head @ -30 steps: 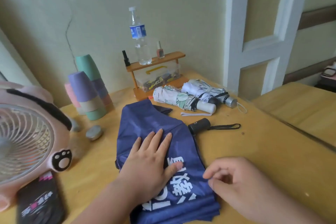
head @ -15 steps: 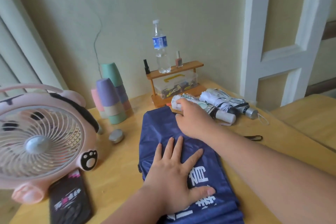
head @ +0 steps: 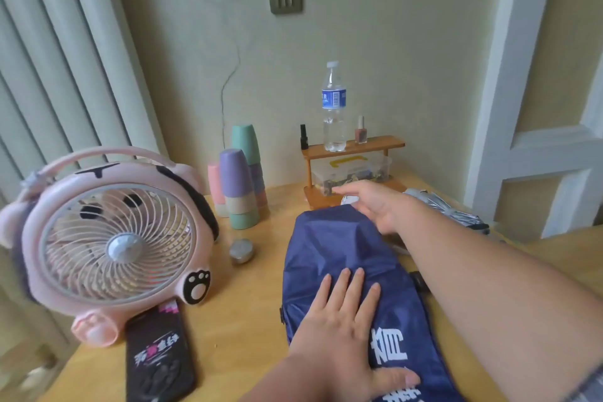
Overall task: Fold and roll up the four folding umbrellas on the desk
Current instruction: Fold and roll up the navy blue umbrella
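- My left grip (head: 342, 330) lay flat on the navy umbrella (head: 339, 245), fingers straight and spread, palm pressing the cloth onto the worktop (head: 235, 310). It held nothing.
- White printed characters showed on the cloth just right of that grip's thumb.
- My right grip (head: 375, 206) was out ahead, over the far end of the navy umbrella, fingers straight and wide, curled round nothing. Whether the palm touched the cloth, I could not tell.
- The navy umbrella itself lay flattened and unrolled, running lengthwise from under the left grip up to the right one.
- A sliver of white (head: 348, 199) peeked out beneath the right grip's fingers, too hidden to name.
- Just right of the right grip's wrist lay the striped white umbrella (head: 440, 210), bundled, partly behind my forearm.
- Past the right grip's fingertips stood the wooden shelf (head: 385, 143), with a clear box (head: 352, 170) under it.
- On top of it a water bottle (head: 333, 108) stood upright between two small bottles.
- Left of the left grip, a black phone (head: 160, 356) lay flat, with the pink fan (head: 120, 238) upright beyond it.
- Ahead and left of that grip sat a small round tin (head: 242, 250).
- Behind the tin were the stacked cups (head: 241, 186), mouths down.
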Motion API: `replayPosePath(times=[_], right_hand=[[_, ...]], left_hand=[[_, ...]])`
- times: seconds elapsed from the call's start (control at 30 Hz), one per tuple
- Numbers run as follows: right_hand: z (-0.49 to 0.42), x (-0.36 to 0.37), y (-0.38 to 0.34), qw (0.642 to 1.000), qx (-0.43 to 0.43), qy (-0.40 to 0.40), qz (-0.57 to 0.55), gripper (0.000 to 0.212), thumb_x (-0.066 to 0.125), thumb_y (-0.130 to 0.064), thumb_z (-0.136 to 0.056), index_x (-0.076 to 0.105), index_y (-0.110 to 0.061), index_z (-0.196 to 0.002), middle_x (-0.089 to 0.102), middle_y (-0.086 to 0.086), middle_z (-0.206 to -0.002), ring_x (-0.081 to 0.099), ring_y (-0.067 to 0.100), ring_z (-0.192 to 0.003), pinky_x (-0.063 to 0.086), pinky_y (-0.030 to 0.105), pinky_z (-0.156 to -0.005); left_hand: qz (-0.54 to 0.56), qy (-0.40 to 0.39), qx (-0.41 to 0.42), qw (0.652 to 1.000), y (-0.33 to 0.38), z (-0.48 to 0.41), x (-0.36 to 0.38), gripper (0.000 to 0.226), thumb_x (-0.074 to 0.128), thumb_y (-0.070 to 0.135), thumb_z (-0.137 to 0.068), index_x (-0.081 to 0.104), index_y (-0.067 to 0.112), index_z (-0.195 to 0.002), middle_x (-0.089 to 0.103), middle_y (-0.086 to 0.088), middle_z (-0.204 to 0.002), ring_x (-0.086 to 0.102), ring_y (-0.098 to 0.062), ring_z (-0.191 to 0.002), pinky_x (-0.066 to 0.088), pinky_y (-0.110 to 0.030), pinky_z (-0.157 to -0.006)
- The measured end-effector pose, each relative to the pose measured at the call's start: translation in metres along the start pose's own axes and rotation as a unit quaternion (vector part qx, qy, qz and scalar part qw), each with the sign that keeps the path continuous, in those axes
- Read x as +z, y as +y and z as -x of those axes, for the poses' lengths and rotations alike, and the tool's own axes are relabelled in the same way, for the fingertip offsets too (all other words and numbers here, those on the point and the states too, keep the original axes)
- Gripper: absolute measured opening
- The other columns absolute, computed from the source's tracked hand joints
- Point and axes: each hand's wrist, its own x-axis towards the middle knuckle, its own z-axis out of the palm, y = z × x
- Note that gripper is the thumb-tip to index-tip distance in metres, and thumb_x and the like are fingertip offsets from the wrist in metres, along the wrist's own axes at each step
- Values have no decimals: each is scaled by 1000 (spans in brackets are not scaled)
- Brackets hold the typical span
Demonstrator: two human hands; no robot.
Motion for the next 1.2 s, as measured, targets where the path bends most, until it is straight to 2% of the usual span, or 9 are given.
replayPosePath(times=[0.17, 0.27, 0.43, 0.63, 0.73, 0.8, 0.97, 1.1, 1.2], right_hand=[[0, 11, -15, 989, -107, 47, 89, 42, 64, 0, -90, 68, -19, -128, 73, 13, -118, 71, 28, -97, 58, 31, -73], [11, 14, -11, 970, -184, 108, 117, 51, 51, 14, -82, 78, -17, -112, 72, 14, -120, 66, 30, -111, 56, 37, -95], [70, 20, 16, 934, -289, 155, 139, 41, 56, -6, -69, 82, -30, -89, 76, 0, -99, 65, 18, -98, 49, 33, -86], [161, 23, 93, 939, -322, 73, 98, 37, 61, -14, -68, 83, -21, -97, 79, -7, -84, 72, 5, -89, 47, 20, -83], [177, 19, 136, 966, -248, -8, 74, 38, 66, -16, -72, 80, -25, -106, 77, 21, -95, 73, 35, -98, 50, 43, -90], [178, 16, 155, 971, -222, -29, 80, 40, 72, -26, -71, 78, -25, -111, 72, 32, -86, 68, 33, -85, 45, 42, -85], [177, 25, 166, 976, -215, 10, 32, 27, 74, -12, -79, 81, -20, -103, 62, -4, -60, 61, 7, -60, 45, 16, -62], [175, 30, 168, 974, -223, 44, 13, 24, 67, -25, -94, 75, -36, -114, 74, 17, -92, 74, 29, -90, 55, 39, -85], [173, 26, 171, 973, -227, 37, -8, 64, 80, -64, -71, 70, -34, -126, 58, 42, -100, 66, 50, -100, 50, 61, -100]], left_hand=[[9, 5, -9, 1000, 1, 1, -5, 120, 26, 97, -76, -16, 23, -161, -29, -1, -166, -34, -19, -150, -19, -46, -123], [3, -2, -4, 1000, 5, 5, -15, 113, 29, 92, -83, -13, 22, -162, -27, -2, -166, -30, -20, -152, -16, -44, -125], [-17, 0, -6, 1000, 4, 19, 3, 87, 2, 73, -97, 65, 29, -136, 59, -6, -146, 55, -21, -136, 53, -38, -103], [-44, 48, 43, 997, 12, 50, 23, 57, 19, 57, -99, 74, 49, -113, 66, 18, -133, 64, -4, -120, 52, -23, -100], [128, 38, 119, 984, 12, 66, 4, 41, 41, 46, -92, 77, 30, -100, 66, 8, -126, 54, -4, -114, 56, -34, -94], [311, 29, 29, 949, 9, 85, -23, 27, 55, 41, -97, 72, 22, -90, 73, 12, -99, 63, 2, -91, 54, -27, -82], [535, 242, -277, 761, -9, 85, -55, 19, 74, 26, -92, 66, 16, -78, 70, -4, -64, 59, -12, -49, 48, -24, -49], [668, 203, -297, 652, -14, 72, -62, 20, 77, 14, -90, 62, 8, -102, 68, -12, -87, 65, -22, -53, 44, -28, -42], [714, 202, -321, 588, -11, 69, -58, 33, 78, 16, -89, 56, 5, -111, 66, -20, -107, 66, -26, -54, 45, -28, -40]])
